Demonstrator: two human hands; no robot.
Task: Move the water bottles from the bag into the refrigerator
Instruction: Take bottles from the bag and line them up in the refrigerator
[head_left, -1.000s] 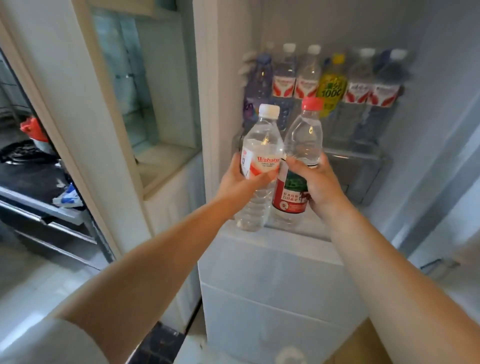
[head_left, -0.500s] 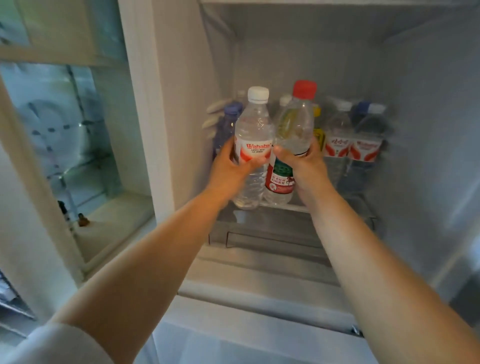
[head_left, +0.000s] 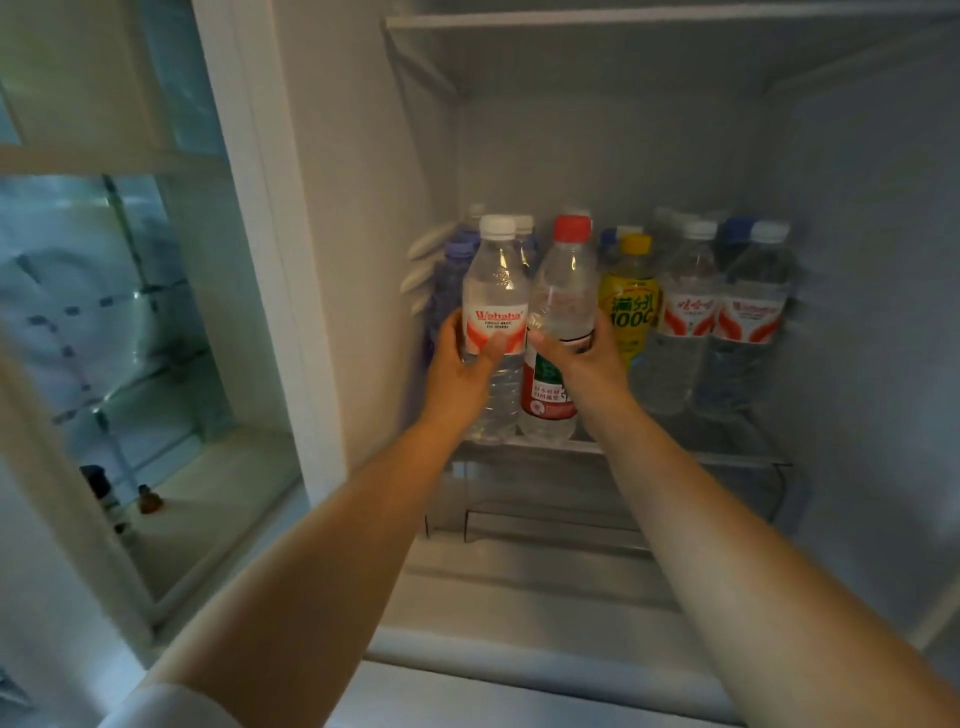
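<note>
Left hand (head_left: 457, 371) gripping white-capped bottle (head_left: 493, 332), right hand (head_left: 589, 364) gripping red-capped bottle (head_left: 561, 332), both now deeper (over the shelf (head_left: 727, 457))

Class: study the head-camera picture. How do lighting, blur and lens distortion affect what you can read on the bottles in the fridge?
Head view: dim, bluish light inside the refrigerator; the white-capped bottle in the left hand has a legible label; the red-capped bottle in the right hand is softer; back-row bottles blur; wide-angle lens bends the door frame.
</note>
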